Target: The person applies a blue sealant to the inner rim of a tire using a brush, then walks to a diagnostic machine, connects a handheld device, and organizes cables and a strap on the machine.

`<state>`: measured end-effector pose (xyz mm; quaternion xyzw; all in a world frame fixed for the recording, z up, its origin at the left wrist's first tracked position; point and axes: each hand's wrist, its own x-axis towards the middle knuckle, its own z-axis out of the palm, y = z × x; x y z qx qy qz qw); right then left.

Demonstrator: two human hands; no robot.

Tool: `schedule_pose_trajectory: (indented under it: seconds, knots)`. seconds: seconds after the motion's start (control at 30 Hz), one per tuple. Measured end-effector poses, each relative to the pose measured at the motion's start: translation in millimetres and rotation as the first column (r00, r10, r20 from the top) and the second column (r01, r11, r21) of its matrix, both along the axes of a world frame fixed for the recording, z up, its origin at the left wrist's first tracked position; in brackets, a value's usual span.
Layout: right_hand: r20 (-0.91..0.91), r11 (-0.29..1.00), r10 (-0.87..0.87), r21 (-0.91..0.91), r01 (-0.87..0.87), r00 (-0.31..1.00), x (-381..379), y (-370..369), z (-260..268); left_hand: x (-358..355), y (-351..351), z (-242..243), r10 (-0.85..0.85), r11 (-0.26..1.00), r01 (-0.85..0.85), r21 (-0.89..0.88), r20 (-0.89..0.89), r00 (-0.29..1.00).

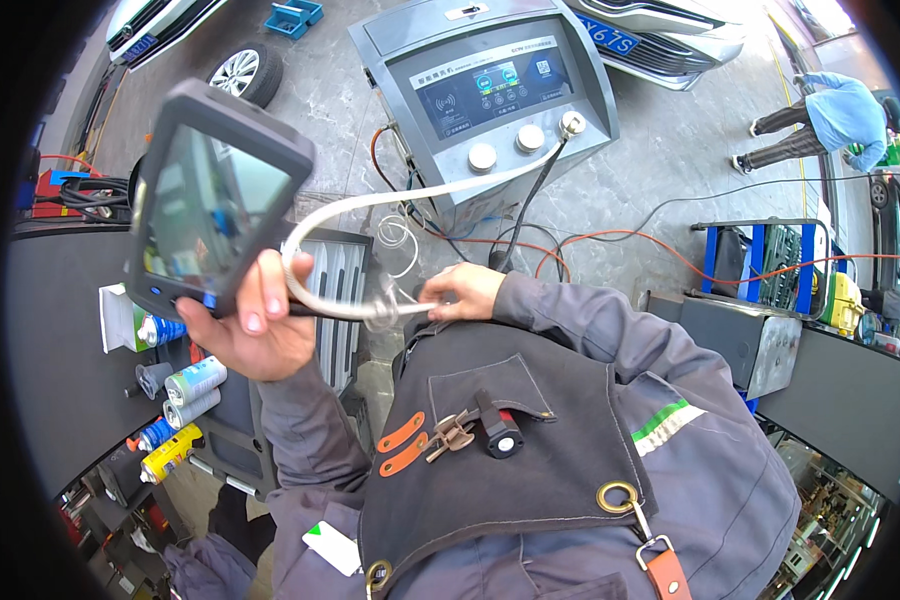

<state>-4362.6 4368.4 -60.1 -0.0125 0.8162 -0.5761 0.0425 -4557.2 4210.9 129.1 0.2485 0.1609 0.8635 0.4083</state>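
My left hand [259, 322] grips a dark handheld display unit [214, 202], raised on the left with its screen facing me. A blurred, partly reflective picture fills that screen. A whitish hose [390, 196] arcs from the grey cleaning machine [487, 90] past my left fingers and turns back toward my waist. Beside it, a short length of black cable [330, 309] comes out of my left hand. Clear loops [382, 304] surround the hose here, blurred. At the apron's top edge, my right hand [469, 292] pinches the hose's thin pale end; its fingertips are partly hidden.
Spray cans [195, 381] lie on the left cart [67, 300]. A tool case [769, 259] stands at right. Orange [645, 236] and black cables cross the floor. A loose wheel [247, 73], parked cars [667, 45] and a person in light blue [844, 112] are farther off.
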Motion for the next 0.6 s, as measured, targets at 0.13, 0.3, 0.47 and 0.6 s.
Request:
schedule_pose_trajectory:
  seconds: [0.13,0.3,0.47,0.6]
  knots:
    - [-0.008,0.975,-0.213,0.067,0.213,0.977,7.4,1.4,-27.1,-28.0,-5.2,-3.1,0.01,0.999,-0.01,-0.047,0.005,1.0]
    - [0.554,0.402,-0.211,-0.702,0.588,0.805,16.2,26.3,49.1,-33.6,-6.8,-2.6,0.105,0.987,-0.11,-0.114,-0.047,0.993]
    - [0.371,-0.346,-0.012,-0.873,0.344,0.928,37.5,47.4,136.2,-49.4,-18.6,-20.4,0.083,0.982,-0.096,-0.16,-0.088,0.993]
    - [0.429,-0.329,-0.104,-0.866,0.376,0.897,32.1,46.5,169.1,-44.8,-27.2,-25.6,0.106,0.977,-0.11,-0.182,-0.03,0.994]
